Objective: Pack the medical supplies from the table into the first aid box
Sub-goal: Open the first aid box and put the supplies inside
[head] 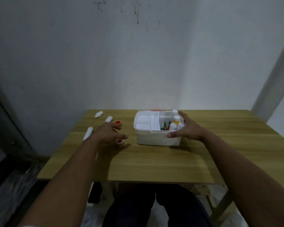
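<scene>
An open white first aid box [156,138] stands at the table's middle, with a white inner tray on its left side and several small bottles [175,124] in its right side. My right hand [186,128] grips the box's right wall, thumb on the front rim. My left hand [108,132] hovers with fingers spread over a small red-and-white tape roll [120,142]. A second red roll [117,122] lies just beyond the fingers. Three white bandage rolls lie to the left: one [88,132] beside my wrist, one [108,119] farther back, one [99,114] near the far edge.
The wooden table [154,161] stands against a white wall. Its left edge runs close to the bandage rolls. My legs show under the front edge. A dark frame stands at the far left of the view.
</scene>
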{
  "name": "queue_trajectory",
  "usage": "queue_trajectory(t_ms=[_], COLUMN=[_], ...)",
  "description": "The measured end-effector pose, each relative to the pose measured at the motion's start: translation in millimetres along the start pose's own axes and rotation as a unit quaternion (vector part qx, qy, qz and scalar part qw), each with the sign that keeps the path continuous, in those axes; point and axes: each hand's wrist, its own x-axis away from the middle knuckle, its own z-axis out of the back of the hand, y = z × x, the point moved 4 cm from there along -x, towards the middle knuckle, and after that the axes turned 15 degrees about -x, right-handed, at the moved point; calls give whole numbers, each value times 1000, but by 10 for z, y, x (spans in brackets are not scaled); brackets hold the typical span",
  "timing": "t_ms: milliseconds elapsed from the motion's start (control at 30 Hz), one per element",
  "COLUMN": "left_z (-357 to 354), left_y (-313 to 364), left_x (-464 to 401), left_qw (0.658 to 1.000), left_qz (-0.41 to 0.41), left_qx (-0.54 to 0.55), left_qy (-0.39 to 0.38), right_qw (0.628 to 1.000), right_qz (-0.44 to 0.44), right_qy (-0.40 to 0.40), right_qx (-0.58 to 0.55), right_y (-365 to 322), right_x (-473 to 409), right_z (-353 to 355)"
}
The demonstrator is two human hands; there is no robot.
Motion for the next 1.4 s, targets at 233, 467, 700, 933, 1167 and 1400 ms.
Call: queue_trajectory(t_ms=[233,467,700,933,1167,1400], left_z=[-137,-167,-140,-168,-183,-152], left_y=[74,-80,-145,-126,-129,-217], left_x=[-65,-286,-371,-513,-526,-447], left_qw=[997,984,982,973,957,975], left_qz=[-23,-37,-87,-124,-136,-137], left_qx=[-6,9,-56,-142,-171,-117], left_qy=[69,171,157,132,189,128], right_qw=[1000,999,999,999,999,999], right_qz=[-9,-18,-30,15,41,41], right_qy=[-23,-28,-20,0,20,23], right_qx=[-5,-27,24,52,21,18], right_y=[-7,18,25,-136,-213,-274], right_x=[-45,-114,-120,-26,68,106], right_z=[25,55,85,14,-20,-38])
